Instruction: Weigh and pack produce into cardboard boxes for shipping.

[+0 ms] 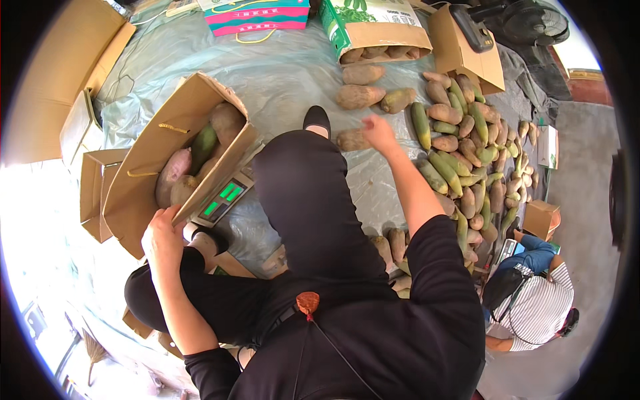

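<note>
My left hand point(163, 243) pinches the near edge of an open cardboard box point(150, 137) with yellow cord handles. Inside the box lie several thick roots, one of them a green radish point(203, 148), others brown or pinkish. Under the box's right side a scale point(225, 197) shows a lit green display. Over the plastic sheet, my right hand point(380, 135) is at the right end of a brown, soil-coated root point(351, 139). Its fingers are slightly smeared, and whether they grip the root cannot be made out.
A large heap of green and brown roots point(467, 150) spreads to the right. At the back stand a green-and-white carton point(373, 30) with roots, a striped bag point(257, 19) and a black fan point(533, 23). Another person point(533, 300) bends over at the lower right.
</note>
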The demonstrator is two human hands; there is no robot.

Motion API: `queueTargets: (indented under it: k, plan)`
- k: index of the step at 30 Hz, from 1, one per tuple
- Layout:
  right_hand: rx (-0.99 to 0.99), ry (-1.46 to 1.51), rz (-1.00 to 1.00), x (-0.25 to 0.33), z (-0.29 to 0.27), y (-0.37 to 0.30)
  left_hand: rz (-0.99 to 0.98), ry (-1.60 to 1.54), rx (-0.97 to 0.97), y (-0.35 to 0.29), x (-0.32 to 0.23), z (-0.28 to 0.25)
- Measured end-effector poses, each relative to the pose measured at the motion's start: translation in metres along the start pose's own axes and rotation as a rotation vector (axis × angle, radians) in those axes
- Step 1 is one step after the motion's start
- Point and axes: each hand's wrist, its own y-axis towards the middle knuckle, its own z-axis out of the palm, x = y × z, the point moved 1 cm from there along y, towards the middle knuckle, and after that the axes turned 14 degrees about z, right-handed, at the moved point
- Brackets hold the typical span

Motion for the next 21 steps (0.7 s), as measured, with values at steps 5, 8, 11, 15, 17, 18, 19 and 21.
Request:
queueTargets:
  k: [5,8,11,15,17,18,19,21]
  plan:
    - [-0.124,-0.372,0.023,-0.024,0.037,-0.020,0.005,0.038,-0.032,-0.002,0.010,0.006]
    - [-0.070,-0.559,-0.073,-0.016,0.045,-0.013,-0.047,-0.019,0.007,0.000,0.006,0.002]
    - [-0.116,-0.717,-0.142,-0.006,0.051,-0.007,-0.034,-0.041,-0.032,0.002,0.004,0.006]
    - [-0.155,-0.812,-0.292,-0.014,0.073,0.012,-0.044,-0.066,-0.047,0.004,0.005,0.005]
    - [-0.146,-0.827,-0.340,-0.005,0.082,0.014,-0.058,-0.078,-0.041,0.003,0.005,0.004]
    - [-0.061,-0.890,-0.290,-0.003,0.085,0.015,-0.078,-0.076,-0.048,0.002,0.007,0.004]
    - [0.023,-0.954,-0.237,-0.001,0.088,0.014,-0.057,-0.079,-0.059,0.002,0.009,0.004]
    - [0.017,-0.952,-0.252,0.002,0.090,0.011,-0.053,-0.084,-0.078,0.000,0.011,0.004]
